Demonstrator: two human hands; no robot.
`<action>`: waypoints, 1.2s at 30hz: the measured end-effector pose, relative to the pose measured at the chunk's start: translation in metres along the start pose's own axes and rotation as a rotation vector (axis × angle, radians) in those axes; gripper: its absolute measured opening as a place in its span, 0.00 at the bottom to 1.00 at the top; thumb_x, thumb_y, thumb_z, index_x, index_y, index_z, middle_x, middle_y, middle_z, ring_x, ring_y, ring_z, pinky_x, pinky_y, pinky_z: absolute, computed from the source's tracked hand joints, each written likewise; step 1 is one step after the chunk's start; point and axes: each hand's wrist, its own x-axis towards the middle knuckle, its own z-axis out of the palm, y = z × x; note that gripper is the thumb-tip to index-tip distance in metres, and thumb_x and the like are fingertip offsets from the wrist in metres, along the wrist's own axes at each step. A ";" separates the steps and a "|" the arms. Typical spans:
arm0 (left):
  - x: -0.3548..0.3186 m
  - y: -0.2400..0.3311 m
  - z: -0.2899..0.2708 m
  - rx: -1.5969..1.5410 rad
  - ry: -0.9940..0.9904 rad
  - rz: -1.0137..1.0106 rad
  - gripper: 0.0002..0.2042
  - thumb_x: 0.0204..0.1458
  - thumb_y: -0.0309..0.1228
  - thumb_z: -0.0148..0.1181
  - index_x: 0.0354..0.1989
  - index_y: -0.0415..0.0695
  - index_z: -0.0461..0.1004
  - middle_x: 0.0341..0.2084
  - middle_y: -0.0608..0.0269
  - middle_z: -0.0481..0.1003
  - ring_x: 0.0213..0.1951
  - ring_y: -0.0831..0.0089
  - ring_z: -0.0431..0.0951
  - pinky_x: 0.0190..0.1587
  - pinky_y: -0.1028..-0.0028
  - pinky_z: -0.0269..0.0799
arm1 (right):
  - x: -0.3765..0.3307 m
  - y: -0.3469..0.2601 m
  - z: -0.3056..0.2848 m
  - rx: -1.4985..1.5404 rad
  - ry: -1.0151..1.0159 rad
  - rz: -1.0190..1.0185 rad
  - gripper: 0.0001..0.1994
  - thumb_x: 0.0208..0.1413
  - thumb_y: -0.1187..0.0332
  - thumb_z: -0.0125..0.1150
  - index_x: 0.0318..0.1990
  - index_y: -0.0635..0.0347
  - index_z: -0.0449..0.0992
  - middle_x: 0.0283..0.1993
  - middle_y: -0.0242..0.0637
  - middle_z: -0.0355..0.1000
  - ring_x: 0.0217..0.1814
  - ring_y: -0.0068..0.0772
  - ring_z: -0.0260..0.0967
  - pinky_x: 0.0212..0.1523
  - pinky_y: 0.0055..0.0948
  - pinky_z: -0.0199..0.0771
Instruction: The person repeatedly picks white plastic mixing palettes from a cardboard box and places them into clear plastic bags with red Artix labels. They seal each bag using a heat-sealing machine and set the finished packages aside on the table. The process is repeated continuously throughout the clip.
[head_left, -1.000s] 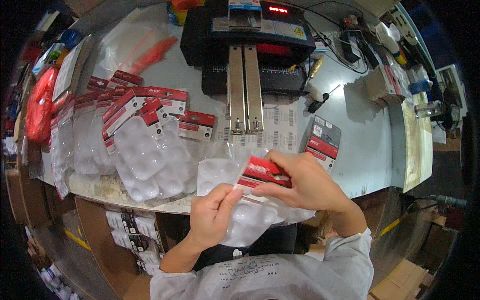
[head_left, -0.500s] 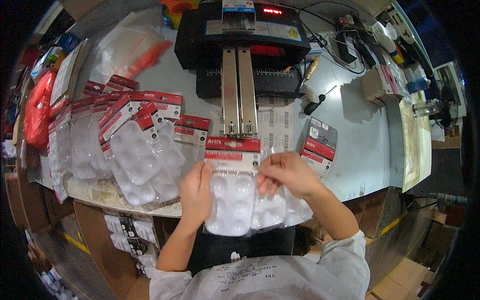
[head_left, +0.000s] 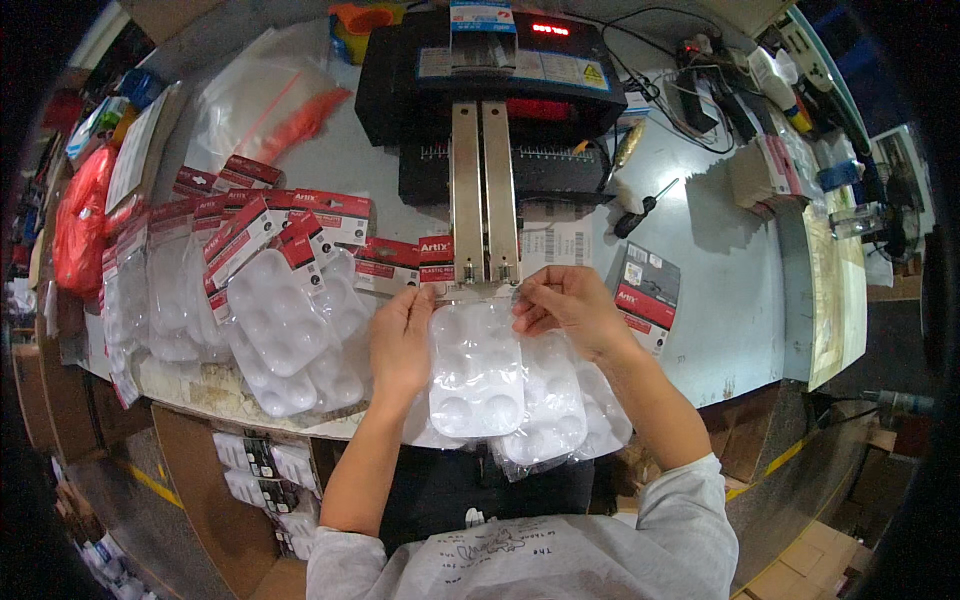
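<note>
A bagged white paint palette point(head_left: 476, 372) with a red-and-white header card point(head_left: 437, 262) lies at the front of a black machine point(head_left: 425, 72). Two long metal arms point(head_left: 486, 190) of that machine reach forward over the card and hide much of it. My left hand point(head_left: 400, 338) pinches the bag's left edge just below the card. On the opposite edge my right hand point(head_left: 562, 308) is closed, thumb against curled fingers, gripping the bag's upper right. More bagged palettes point(head_left: 543, 428) lie under my right forearm at the table's edge, partly covered by the held one.
Many carded palettes point(head_left: 275, 310) are heaped on the left. To the right lie a stack of folded cards point(head_left: 642, 290), a black screwdriver point(head_left: 645, 210) and, farther off, another card stack point(head_left: 765, 172). Clear plastic bags point(head_left: 250, 95) and a red bag point(head_left: 85, 225) sit at the left back.
Both hands have moved forward, sliding the bagged palette away from me so its header card is now under the metal arms. The view has shifted slightly.
</note>
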 end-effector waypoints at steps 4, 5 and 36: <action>0.001 -0.006 0.004 -0.098 -0.036 -0.051 0.16 0.57 0.38 0.46 0.27 0.36 0.70 0.21 0.49 0.72 0.24 0.63 0.71 0.30 0.70 0.64 | 0.002 0.004 0.001 -0.006 0.011 0.007 0.09 0.58 0.70 0.51 0.36 0.71 0.69 0.30 0.41 0.72 0.26 0.30 0.73 0.29 0.24 0.76; 0.001 -0.009 0.006 -0.031 -0.012 -0.038 0.16 0.57 0.37 0.46 0.28 0.36 0.71 0.21 0.49 0.72 0.24 0.62 0.72 0.30 0.69 0.64 | 0.002 0.004 0.001 -0.009 -0.005 0.016 0.09 0.58 0.70 0.51 0.36 0.71 0.69 0.30 0.41 0.72 0.27 0.30 0.73 0.29 0.24 0.76; -0.015 -0.029 -0.089 0.581 0.153 0.640 0.19 0.37 0.41 0.66 0.34 0.41 0.72 0.40 0.55 0.70 0.45 0.56 0.69 0.46 0.59 0.60 | -0.040 0.033 -0.139 -1.325 0.494 -0.290 0.53 0.11 0.52 0.76 0.59 0.43 0.63 0.63 0.25 0.59 0.67 0.28 0.51 0.62 0.44 0.35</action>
